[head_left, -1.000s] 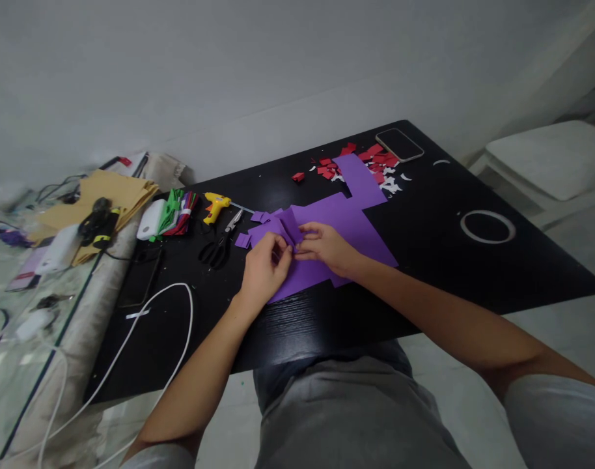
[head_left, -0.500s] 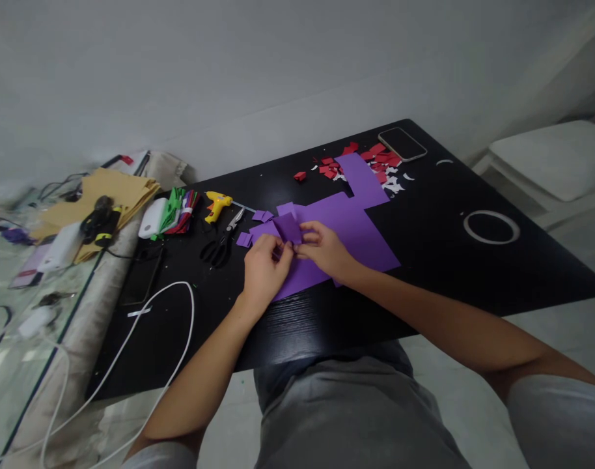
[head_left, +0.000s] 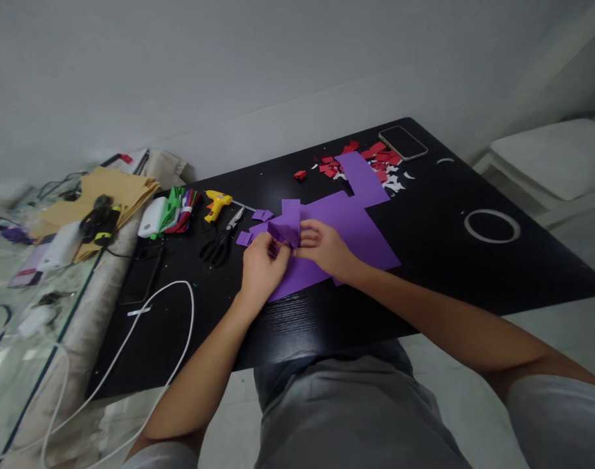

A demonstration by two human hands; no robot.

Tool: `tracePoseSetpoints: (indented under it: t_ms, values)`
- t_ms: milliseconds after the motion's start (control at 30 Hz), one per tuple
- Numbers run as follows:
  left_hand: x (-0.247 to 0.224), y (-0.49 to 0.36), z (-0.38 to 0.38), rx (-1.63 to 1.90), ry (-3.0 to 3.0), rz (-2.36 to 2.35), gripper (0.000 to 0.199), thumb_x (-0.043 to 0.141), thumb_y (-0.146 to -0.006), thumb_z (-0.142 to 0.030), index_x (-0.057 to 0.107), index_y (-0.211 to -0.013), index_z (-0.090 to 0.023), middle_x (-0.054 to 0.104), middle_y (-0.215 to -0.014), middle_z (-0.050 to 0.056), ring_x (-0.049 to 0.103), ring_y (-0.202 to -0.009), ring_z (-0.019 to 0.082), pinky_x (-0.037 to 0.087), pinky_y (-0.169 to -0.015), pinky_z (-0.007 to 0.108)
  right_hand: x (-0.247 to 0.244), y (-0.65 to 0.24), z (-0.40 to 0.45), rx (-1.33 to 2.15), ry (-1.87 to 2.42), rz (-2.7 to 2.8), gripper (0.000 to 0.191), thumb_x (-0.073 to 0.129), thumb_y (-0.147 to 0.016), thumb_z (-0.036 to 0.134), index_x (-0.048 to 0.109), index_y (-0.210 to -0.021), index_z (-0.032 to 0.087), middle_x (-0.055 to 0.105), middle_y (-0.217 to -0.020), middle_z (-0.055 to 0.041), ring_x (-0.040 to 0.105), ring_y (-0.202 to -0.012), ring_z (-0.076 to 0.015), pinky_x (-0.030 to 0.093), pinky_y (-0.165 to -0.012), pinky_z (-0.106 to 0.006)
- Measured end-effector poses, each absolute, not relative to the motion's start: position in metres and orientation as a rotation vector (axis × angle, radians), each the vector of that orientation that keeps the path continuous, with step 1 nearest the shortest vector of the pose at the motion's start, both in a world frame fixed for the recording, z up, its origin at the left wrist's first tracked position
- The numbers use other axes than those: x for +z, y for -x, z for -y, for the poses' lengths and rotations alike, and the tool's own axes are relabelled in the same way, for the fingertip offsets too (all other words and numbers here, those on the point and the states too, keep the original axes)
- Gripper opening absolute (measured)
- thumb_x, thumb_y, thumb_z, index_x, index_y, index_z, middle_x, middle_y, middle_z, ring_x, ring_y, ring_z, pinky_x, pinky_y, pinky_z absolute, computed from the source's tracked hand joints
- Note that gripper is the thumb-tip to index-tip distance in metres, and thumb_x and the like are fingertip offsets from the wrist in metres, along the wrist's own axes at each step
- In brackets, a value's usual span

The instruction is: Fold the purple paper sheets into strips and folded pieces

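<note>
A small folded piece of purple paper (head_left: 286, 229) is held between my two hands, with one flap standing up at the far side. My left hand (head_left: 263, 264) pinches its left and near edge. From the right, my right hand (head_left: 325, 249) grips the same piece with thumb and curled fingers; the fingertips are partly hidden. Under both hands lies a large purple sheet (head_left: 356, 234). Small purple paper pieces (head_left: 262, 215) lie just beyond my left hand, close to black-handled scissors (head_left: 222, 241).
A yellow glue gun (head_left: 218, 203) and bundled coloured strips (head_left: 178, 212) lie at the left. Red and white scraps (head_left: 383, 163), a purple strip (head_left: 360, 179) and a phone (head_left: 403, 142) sit at the back right. A white ring (head_left: 491, 226) lies rightward; a white cable (head_left: 187, 326) loops over the left edge.
The folded purple piece has turned in my fingers: its broad dark face has tipped down, and a lighter flap now stands upright behind it. My hands have barely shifted.
</note>
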State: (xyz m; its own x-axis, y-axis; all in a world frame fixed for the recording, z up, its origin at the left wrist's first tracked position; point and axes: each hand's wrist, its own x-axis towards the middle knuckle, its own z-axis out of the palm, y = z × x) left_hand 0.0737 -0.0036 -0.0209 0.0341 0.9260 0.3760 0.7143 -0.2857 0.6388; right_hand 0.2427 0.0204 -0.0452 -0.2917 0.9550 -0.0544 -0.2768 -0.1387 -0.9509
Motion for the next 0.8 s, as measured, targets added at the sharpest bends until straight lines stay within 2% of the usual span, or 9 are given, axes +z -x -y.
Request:
tracePoseSetpoints:
  t_ms: [167,300,567,800]
  values:
    - [-0.0226,-0.0712,0.0010,1.123,-1.942,-1.629,0.005,0.067,-0.084,-0.023,0.067,-0.080,-0.019,0.069,-0.074,0.001,0.064,-0.063,0.016,0.047,-0.062,0.029,-0.0449,-0.2434,-0.0208,1.602,0.945,1.097,0.056,0.088,-0.061,0.013,0.060,-0.107,0.025,0.072,-0.092,0.0007,0.074,-0.089,-0.0207,0.060,-0.097,-0.043]
    - [-0.0232,-0.0690,0.0005,1.141,-1.909,-1.587,0.004,0.065,-0.082,-0.018,0.066,-0.078,-0.020,0.068,-0.070,0.000,0.064,-0.062,0.016,0.048,-0.063,0.028,-0.0432,-0.2448,-0.0207,1.589,0.918,1.091,0.048,0.085,-0.065,0.013,0.063,-0.107,0.025,0.075,-0.096,-0.0016,0.075,-0.093,-0.0222,0.059,-0.102,-0.046]
    - [-0.0232,-0.0692,0.0007,1.199,-1.914,-1.536,0.003,0.069,-0.080,-0.019,0.067,-0.078,-0.020,0.068,-0.073,0.000,0.064,-0.065,0.016,0.047,-0.064,0.029,-0.0405,-0.2445,-0.0193,1.557,0.927,1.062,0.043,0.084,-0.066,0.013,0.066,-0.104,0.024,0.077,-0.093,0.0004,0.076,-0.089,-0.0209,0.059,-0.103,-0.046]
    - [-0.0176,-0.0715,0.0028,1.202,-1.978,-1.508,0.007,0.066,-0.080,-0.016,0.070,-0.084,-0.021,0.069,-0.079,0.000,0.065,-0.071,0.017,0.050,-0.069,0.029,-0.0470,-0.2413,-0.0204,1.524,0.930,1.084,0.039,0.082,-0.070,0.018,0.067,-0.105,0.023,0.080,-0.103,-0.0040,0.077,-0.101,-0.0231,0.059,-0.104,-0.046]
